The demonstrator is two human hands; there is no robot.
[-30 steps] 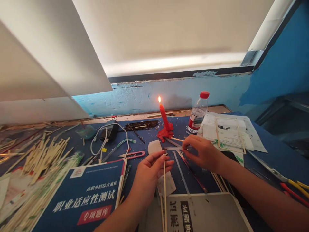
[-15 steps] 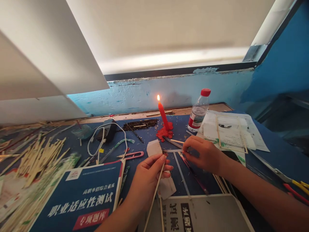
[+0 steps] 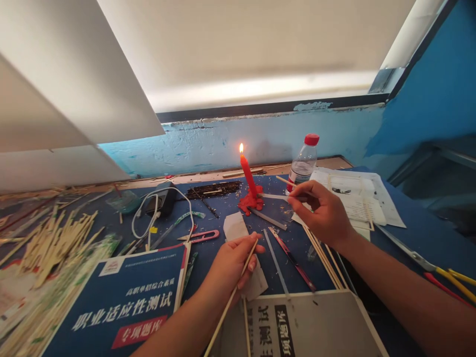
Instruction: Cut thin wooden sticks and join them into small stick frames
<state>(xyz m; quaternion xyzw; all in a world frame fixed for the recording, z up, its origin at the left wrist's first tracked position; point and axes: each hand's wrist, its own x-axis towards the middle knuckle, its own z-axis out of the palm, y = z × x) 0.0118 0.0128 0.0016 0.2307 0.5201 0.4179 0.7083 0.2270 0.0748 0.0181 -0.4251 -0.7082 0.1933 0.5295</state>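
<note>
My left hand (image 3: 232,265) pinches the upper end of a long thin wooden stick (image 3: 227,303), which slants down to the bottom edge. My right hand (image 3: 322,210) is closed on a translucent strip (image 3: 274,197), whose free end is beside the base of a lit red candle (image 3: 248,176). A short wooden stick (image 3: 285,181) also sticks out from the right fingers. The candle stands in a lump of red wax (image 3: 250,202). Close to my left hand is a folded piece of white paper (image 3: 235,225).
A capped bottle (image 3: 302,166) stands behind my right hand. Pink snips (image 3: 204,236), a pink-and-black knife (image 3: 293,260) and scissors (image 3: 416,257) lie around. Books (image 3: 126,302), bundled sticks (image 3: 59,243), a black device with a white cable (image 3: 163,201) and papers (image 3: 383,203) cover other parts.
My right hand has risen and moved right, carrying the strip up beside the candle base. My left hand has stayed nearly in place with its stick. The view has shifted slightly.
</note>
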